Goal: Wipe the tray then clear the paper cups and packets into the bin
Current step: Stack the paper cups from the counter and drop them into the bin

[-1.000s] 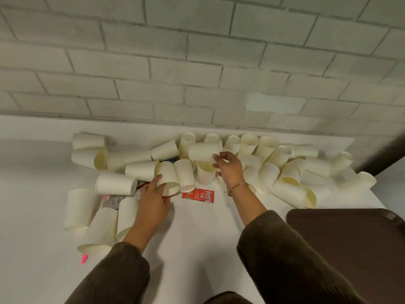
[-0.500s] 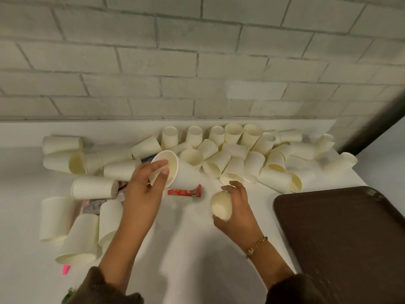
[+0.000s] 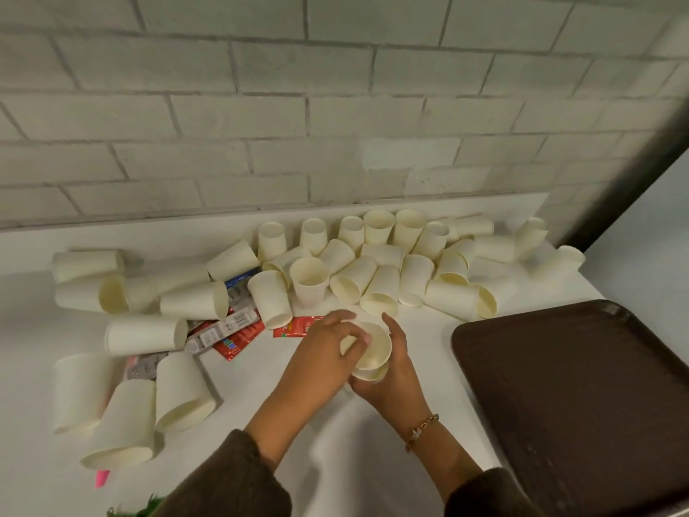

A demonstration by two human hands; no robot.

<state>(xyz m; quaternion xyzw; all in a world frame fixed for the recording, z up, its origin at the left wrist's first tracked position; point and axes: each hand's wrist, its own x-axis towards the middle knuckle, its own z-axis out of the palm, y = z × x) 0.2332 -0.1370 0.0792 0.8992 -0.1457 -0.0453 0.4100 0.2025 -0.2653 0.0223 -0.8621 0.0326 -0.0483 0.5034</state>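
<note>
Where hands (image 3: 328, 352) meet, nested cups (image 3: 373, 352) half-hidden.

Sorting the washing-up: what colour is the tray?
Dark brown tray, seen in the head view.

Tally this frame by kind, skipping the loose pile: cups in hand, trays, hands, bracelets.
cups in hand: 2, nested
tray: 1
hands: 2, left hand and right hand
bracelet: 1
Total: 6
</note>
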